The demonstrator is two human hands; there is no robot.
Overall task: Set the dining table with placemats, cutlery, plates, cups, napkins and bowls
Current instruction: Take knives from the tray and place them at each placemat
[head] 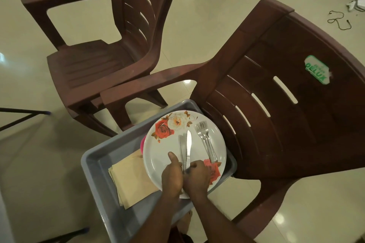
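Your left hand [172,175] and right hand [197,176] both pinch knives [185,149] by the handles | on plate [167,154] in grey tray [94,163] | risk: loose forks [206,142] slide off if plate tips

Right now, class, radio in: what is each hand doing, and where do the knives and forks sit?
Left hand and right hand both grip knives on plate. Forks lie untouched. Nothing in the way.
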